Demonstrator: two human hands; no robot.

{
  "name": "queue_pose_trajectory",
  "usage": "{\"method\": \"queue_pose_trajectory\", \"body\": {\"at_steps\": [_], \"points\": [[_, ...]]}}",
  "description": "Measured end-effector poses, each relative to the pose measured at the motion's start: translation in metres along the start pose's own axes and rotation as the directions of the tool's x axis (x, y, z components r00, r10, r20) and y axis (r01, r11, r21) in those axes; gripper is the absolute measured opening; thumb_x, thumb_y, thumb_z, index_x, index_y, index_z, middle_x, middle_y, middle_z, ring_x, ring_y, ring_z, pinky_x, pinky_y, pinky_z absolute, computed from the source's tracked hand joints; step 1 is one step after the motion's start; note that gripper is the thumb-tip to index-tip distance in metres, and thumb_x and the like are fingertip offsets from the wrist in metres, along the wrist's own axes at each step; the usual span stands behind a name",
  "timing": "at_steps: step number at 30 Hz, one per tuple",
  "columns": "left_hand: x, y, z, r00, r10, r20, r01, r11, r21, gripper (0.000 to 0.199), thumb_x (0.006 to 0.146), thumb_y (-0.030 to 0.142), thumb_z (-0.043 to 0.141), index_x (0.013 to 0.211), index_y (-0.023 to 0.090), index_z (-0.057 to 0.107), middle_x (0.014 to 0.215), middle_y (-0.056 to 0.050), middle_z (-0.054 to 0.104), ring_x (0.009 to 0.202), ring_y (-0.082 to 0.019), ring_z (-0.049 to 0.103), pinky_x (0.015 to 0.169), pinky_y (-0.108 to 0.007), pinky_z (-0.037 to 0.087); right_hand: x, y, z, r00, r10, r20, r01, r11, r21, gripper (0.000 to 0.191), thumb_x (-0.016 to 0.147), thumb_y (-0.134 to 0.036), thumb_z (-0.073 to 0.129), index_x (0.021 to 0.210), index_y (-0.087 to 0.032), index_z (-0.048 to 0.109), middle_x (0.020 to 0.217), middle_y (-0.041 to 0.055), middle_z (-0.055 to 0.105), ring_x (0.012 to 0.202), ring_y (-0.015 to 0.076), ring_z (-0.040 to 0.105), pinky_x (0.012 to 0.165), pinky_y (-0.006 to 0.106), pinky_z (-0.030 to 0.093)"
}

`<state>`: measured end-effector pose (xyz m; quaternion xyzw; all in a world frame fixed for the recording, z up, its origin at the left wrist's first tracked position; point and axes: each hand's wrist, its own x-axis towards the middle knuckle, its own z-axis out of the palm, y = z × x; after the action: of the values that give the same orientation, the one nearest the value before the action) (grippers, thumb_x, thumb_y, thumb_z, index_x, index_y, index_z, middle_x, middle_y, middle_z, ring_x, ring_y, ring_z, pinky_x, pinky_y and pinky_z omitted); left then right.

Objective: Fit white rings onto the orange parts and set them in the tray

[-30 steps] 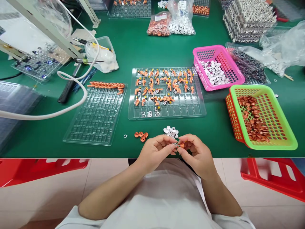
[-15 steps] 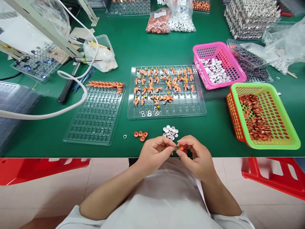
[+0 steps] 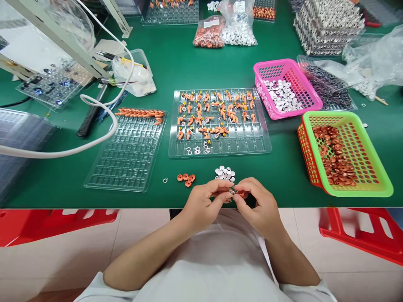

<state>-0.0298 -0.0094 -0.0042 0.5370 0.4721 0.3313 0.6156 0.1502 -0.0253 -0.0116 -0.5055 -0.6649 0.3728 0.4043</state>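
My left hand [image 3: 206,202] and my right hand [image 3: 260,202] meet at the table's front edge, fingertips nearly touching. Between my left thumb and fingers is a small ring-like piece [image 3: 232,192], silvery in look. My right fingers pinch a small orange part [image 3: 241,194], mostly hidden by them. Just beyond my fingers lies a pile of white discs [image 3: 224,173]. To its left sit several orange round cups [image 3: 186,178] and a single small white ring [image 3: 165,180]. Farther back, a clear compartment tray [image 3: 245,144] holds orange curved parts and a few white rings.
A second clear tray [image 3: 119,167] with a row of orange pieces lies left, near a hammer [image 3: 90,117] and a white cable [image 3: 63,154]. At right stand a pink basket [image 3: 291,114] of white pieces and a green basket [image 3: 374,167] of copper-coloured discs. Filled bags [image 3: 209,35] lie behind.
My fingertips have shifted slightly, and the ring-like piece in my left fingers shows more clearly. The orange part in my right fingers is more covered. The camera view has tilted a little.
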Motion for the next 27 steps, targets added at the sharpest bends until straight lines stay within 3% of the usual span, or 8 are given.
{"method": "queue_pose_trajectory", "body": {"at_steps": [4,7,12,16,19,23,25,27], "points": [[-0.003,0.000,-0.001,0.997,0.074,0.028,-0.077,0.988,0.131,0.026,0.095,0.018,0.053,0.121,0.017,0.057,0.104,-0.008,0.077,0.095,-0.018,0.075,0.086,-0.030,0.061,-0.002,0.001,0.001,0.986,-0.165,-0.024,0.158,0.972,-0.176,0.021,0.090,-0.010,0.061,0.106,-0.024,0.064,0.101,0.0053,0.065,0.089,0.0188,0.063,0.076,0.035,0.053],[-0.006,0.002,-0.002,0.997,0.056,0.055,-0.061,0.993,0.099,0.028,0.098,0.017,0.048,0.126,0.018,0.051,0.107,-0.009,0.077,0.095,-0.017,0.074,0.087,-0.031,0.062,-0.002,0.002,0.002,0.965,-0.262,-0.030,0.237,0.911,-0.336,0.023,0.089,-0.008,0.062,0.106,-0.024,0.064,0.107,0.0076,0.066,0.105,0.0260,0.062,0.089,0.047,0.049],[-0.015,0.008,-0.007,0.998,0.006,0.061,-0.006,1.000,-0.005,0.037,0.099,0.019,0.048,0.137,0.022,0.046,0.129,-0.011,0.068,0.111,-0.019,0.069,0.090,-0.030,0.061,-0.001,0.003,0.000,0.962,-0.268,-0.041,0.245,0.923,-0.297,0.021,0.090,-0.006,0.056,0.103,-0.022,0.060,0.121,0.0103,0.063,0.129,0.0333,0.050,0.103,0.060,0.040],[-0.021,0.011,-0.023,0.997,0.044,-0.064,-0.043,0.999,0.008,0.027,0.098,0.020,0.050,0.124,0.020,0.059,0.125,-0.010,0.068,0.108,-0.020,0.069,0.084,-0.029,0.061,-0.003,0.004,-0.003,0.971,-0.224,-0.080,0.219,0.974,-0.060,0.018,0.090,-0.007,0.052,0.098,-0.022,0.057,0.096,0.0048,0.066,0.107,0.0256,0.061,0.107,0.061,0.038],[-0.025,0.013,-0.048,0.975,0.059,-0.216,-0.031,0.991,0.131,0.021,0.098,0.025,0.053,0.111,0.019,0.068,0.112,-0.009,0.073,0.098,-0.020,0.070,0.079,-0.028,0.060,-0.006,0.008,-0.004,0.982,-0.163,-0.098,0.172,0.980,0.102,0.014,0.092,-0.009,0.050,0.093,-0.022,0.057,0.088,0.0035,0.062,0.096,0.0238,0.062,0.105,0.061,0.040],[-0.032,0.011,-0.086,0.872,0.096,-0.479,0.101,0.924,0.369,0.020,0.094,0.033,0.060,0.104,0.021,0.072,0.104,-0.006,0.075,0.089,-0.019,0.069,0.080,-0.029,0.056,-0.007,0.014,-0.002,0.988,-0.099,-0.121,0.122,0.973,0.197,0.013,0.093,-0.011,0.050,0.091,-0.022,0.057,0.087,0.0041,0.059,0.095,0.0250,0.060,0.101,0.060,0.044],[-0.036,0.007,-0.099,0.840,0.146,-0.523,0.145,0.868,0.475,0.019,0.093,0.034,0.061,0.103,0.022,0.072,0.103,-0.005,0.074,0.087,-0.019,0.068,0.080,-0.029,0.054,-0.006,0.016,0.000,0.988,-0.094,-0.121,0.117,0.973,0.200,0.013,0.094,-0.011,0.050,0.091,-0.022,0.057,0.087,0.0042,0.058,0.095,0.0245,0.060,0.100,0.058,0.045],[-0.038,0.002,-0.105,0.848,0.187,-0.496,0.148,0.815,0.560,0.018,0.093,0.032,0.060,0.102,0.022,0.072,0.105,-0.005,0.073,0.085,-0.018,0.066,0.077,-0.029,0.053,-0.004,0.018,0.002,0.988,-0.096,-0.118,0.118,0.973,0.199,0.014,0.094,-0.010,0.049,0.091,-0.022,0.057,0.087,0.0038,0.058,0.094,0.0234,0.059,0.099,0.056,0.047]]}}
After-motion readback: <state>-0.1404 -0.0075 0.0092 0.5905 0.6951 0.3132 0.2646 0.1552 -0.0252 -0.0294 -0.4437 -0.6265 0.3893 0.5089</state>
